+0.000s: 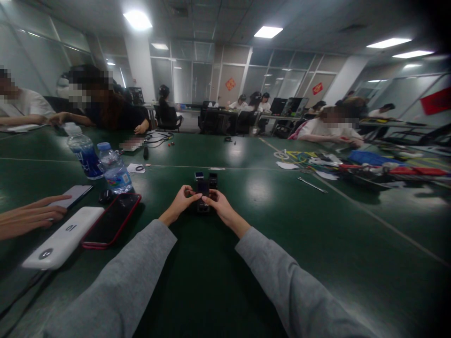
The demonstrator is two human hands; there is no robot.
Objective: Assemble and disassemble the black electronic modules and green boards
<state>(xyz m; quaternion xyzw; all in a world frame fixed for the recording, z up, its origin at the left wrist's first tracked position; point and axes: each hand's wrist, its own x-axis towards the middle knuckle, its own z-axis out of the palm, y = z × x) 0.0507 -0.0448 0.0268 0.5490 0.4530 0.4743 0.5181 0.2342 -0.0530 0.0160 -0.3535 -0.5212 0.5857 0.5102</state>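
My left hand (181, 202) and my right hand (220, 204) meet over a small black device (203, 193) standing on the green table (268, 220). Both hands pinch it from either side, fingers curled around its lower part. Two smaller black blocks (207, 177) sit just behind it, one with a pale top. Grey sleeves cover both my forearms.
At my left lie a red-edged phone (112, 219), a white power bank (63, 237), two water bottles (102, 162) and another person's hand (31, 216) on a second phone. Cables, tools and parts (352, 164) clutter the right. Several people sit at the far edges.
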